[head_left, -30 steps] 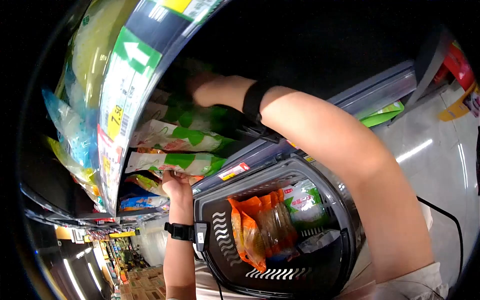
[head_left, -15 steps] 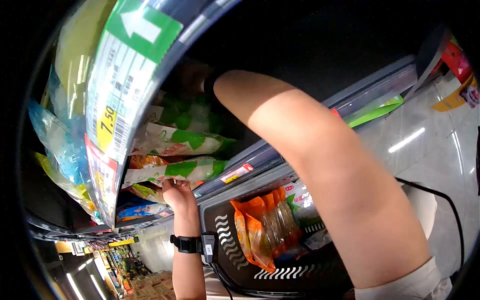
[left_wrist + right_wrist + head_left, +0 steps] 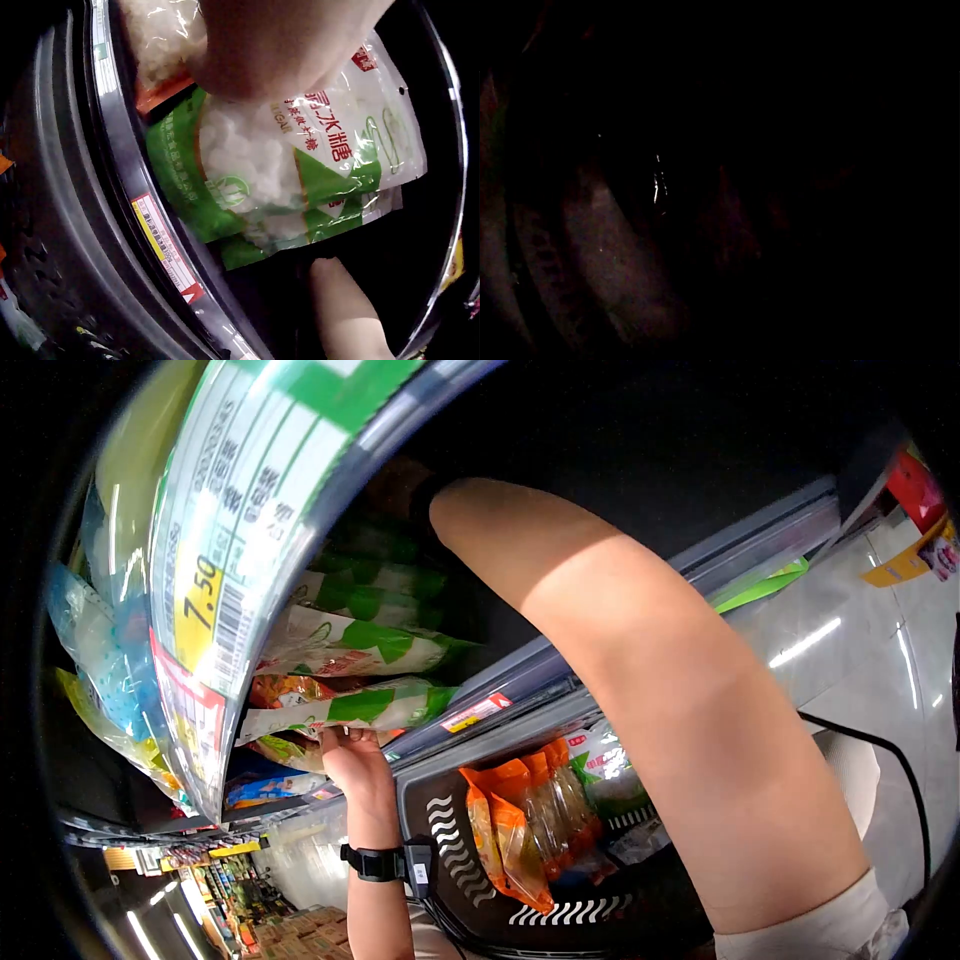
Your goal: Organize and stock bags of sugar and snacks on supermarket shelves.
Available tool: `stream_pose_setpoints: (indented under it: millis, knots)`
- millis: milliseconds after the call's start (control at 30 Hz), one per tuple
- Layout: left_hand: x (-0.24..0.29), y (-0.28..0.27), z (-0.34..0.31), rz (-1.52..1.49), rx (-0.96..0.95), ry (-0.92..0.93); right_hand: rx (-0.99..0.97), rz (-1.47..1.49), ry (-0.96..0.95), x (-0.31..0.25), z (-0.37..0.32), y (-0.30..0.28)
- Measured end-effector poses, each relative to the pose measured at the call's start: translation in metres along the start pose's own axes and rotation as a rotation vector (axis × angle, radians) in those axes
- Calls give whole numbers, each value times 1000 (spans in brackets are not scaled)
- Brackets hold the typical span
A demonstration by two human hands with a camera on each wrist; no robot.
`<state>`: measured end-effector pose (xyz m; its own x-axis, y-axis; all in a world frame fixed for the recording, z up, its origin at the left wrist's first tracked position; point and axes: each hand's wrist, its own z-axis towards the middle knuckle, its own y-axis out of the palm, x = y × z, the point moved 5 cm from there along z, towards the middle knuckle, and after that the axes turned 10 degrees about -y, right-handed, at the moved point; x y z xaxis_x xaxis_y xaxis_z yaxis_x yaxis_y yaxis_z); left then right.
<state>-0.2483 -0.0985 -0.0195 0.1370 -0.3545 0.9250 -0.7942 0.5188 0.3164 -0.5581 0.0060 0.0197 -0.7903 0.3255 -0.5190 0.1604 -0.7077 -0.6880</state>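
Note:
In the head view, my left hand (image 3: 354,762) has its fingers against the lower side of a green-and-white pack (image 3: 365,705) at the shelf front. The left wrist view shows this hand (image 3: 274,45) across the top of a pack of white lumps (image 3: 251,154), with a similar pack behind it. My right arm reaches deep into the dark shelf. Its hand (image 3: 394,488) is barely visible, and its fingers and anything in them are hidden. Almost everything is black in the right wrist view, apart from a dim pale shape (image 3: 615,244).
Below the shelf edge (image 3: 530,670) is a dark basket (image 3: 455,860) with orange packs (image 3: 510,830) and a green-and-white pack (image 3: 605,765). A large price label (image 3: 230,530) on another shelf edge curves close on the left. More packs line the shelf; tiled floor lies at right.
My right arm has gone deeper into the shelf, its wristband now mostly in shadow. My left hand stays at the front pack. The price label looms larger as the head view has shifted.

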Motion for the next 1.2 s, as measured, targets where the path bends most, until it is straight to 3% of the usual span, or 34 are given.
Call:
stream_pose_setpoints:
  millis: [100,167,300,367,500,567,700,733,767,1000,1067,1100,1167,1200]
  knots:
    - [0,-7,-2,20,61,6,86,2,2,7,3,10]
    - [1,-8,3,33,-123,13,121,-3,-2,13,3,10]
    - [-1,-11,3,34,-29,46,175,-14,-11,20,-2,9]
    - [0,-8,3,36,-147,14,207,-20,-28,18,-6,8]
    - [1,13,-26,86,-51,104,268,-26,-108,-1,-16,0]
    - [-1,19,-50,164,42,203,-154,12,-71,-11,-22,12]
    - [-12,24,-80,434,129,193,-179,-15,-78,-3,-17,23]
    - [-14,27,-86,434,131,194,-101,-8,-80,-6,-25,13]
    - [-16,32,-89,502,98,198,-24,-3,-81,-8,-30,4]
    - [-33,53,-80,637,5,281,-13,-63,38,-1,-40,-14]
    - [-36,55,-73,639,16,301,18,223,36,-13,-51,-24]
    - [-36,58,-72,633,-4,332,15,219,35,-14,-55,-21]
    - [-40,57,-64,633,-4,401,-268,276,-163,-29,-65,1]
    - [-41,56,-61,638,-3,473,-271,275,-166,-31,-68,-1]
